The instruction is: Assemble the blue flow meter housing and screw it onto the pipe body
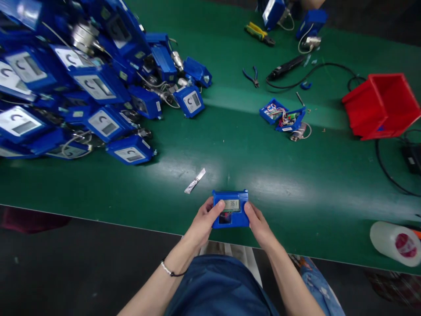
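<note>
A green tabletop with a smooth, slightly glossy mat fills most of the view; its near edge runs just in front of the person. On the far left lies a large pile of boxy blue plastic casings, each with a pale label and a grey display window, tangled with thin wires and metal fittings. At the right stands a red bin of hard plastic, tipped on its side, with black cables looping beside it. Near the right edge a white roll with a red core lies on its side.

Between pile and bin, well apart from the hands, an open casing shows coloured wires. Behind it lie a black tool with a cable, yellow pliers and small blue cutters.

The unit, a rectangular blue box with a lit digit display, sits at the near edge of the tabletop, straight ahead of the person. The left hand and right hand clasp its two short sides, fingers curled round it and thumbs on its face; nothing blocks it. A thin band circles the left wrist. A small silvery strip lies flat just beyond the left hand, clear of the unit.
</note>
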The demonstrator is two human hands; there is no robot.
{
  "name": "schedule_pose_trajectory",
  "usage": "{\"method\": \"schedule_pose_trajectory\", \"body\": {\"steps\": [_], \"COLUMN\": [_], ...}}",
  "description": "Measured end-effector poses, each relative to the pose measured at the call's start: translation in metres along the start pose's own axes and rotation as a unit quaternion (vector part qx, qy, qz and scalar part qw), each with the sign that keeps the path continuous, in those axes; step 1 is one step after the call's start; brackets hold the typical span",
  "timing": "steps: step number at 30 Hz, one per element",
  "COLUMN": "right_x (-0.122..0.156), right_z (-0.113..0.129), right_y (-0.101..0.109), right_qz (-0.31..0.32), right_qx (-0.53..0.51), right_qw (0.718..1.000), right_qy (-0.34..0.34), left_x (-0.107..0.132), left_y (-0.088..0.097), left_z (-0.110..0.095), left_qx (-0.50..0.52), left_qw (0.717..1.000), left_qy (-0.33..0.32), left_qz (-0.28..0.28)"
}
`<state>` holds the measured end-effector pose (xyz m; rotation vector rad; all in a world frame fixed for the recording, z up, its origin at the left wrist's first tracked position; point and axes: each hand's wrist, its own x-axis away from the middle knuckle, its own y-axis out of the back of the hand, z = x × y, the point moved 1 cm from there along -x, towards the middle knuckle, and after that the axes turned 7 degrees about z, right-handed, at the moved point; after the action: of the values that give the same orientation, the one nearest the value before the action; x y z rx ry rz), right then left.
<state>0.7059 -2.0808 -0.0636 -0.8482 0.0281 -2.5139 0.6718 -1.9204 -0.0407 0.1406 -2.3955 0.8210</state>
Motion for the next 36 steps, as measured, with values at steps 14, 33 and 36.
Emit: {"method": "schedule_pose_trajectory", "body": {"steps": [14,33,36], "right_x": [0.049,0.143,0.156], "right_z": [0.062,0.163,0.172], "right_y": [-0.013,0.008,0.009], "right_qz": [0.005,-0.053,-0.045], "right_qx": [-0.014,0.705,0.801], "right_qw": [0.997,0.498,0.349], "right_qy": [0.074,0.502,0.484], "left_x": [0.049,0.111,0.123], "left_y": [-0.045,-0.093,-0.101], "left_z": [-0.061,-0.108,-0.106], "left_qx": [-0.103,0.128,0.125], "left_qw": [0.991,0.991,0.991], "left_qy": [0.053,0.042,0.038], "left_qz": [0.063,-0.014,-0.002]}}
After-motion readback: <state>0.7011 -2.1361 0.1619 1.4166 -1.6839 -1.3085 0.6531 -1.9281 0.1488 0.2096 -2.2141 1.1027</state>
